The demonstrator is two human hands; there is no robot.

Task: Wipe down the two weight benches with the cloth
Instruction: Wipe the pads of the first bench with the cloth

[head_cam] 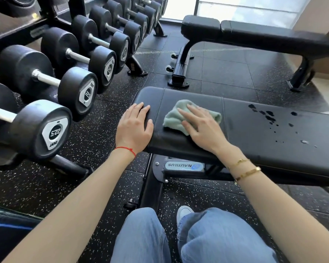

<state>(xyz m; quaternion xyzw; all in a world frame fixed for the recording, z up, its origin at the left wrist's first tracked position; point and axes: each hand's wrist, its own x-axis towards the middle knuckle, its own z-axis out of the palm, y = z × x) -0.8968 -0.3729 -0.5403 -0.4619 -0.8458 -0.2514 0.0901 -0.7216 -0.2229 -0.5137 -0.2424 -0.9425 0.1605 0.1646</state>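
Flat and spread, the right hand presses a green cloth onto the near weight bench, fingers straight, forearm reaching in from the lower right with gold bracelets at the wrist. Beside it, the left hand rests relaxed and palm down on the bench's left end, grasping nothing, a red string at its wrist. Wet droplets dot the pad to the right. Beyond stands the second bench; dumbbells line the rack on the left.

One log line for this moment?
right hand presses cloth on near bench | left hand rests on bench end | droplets unwiped
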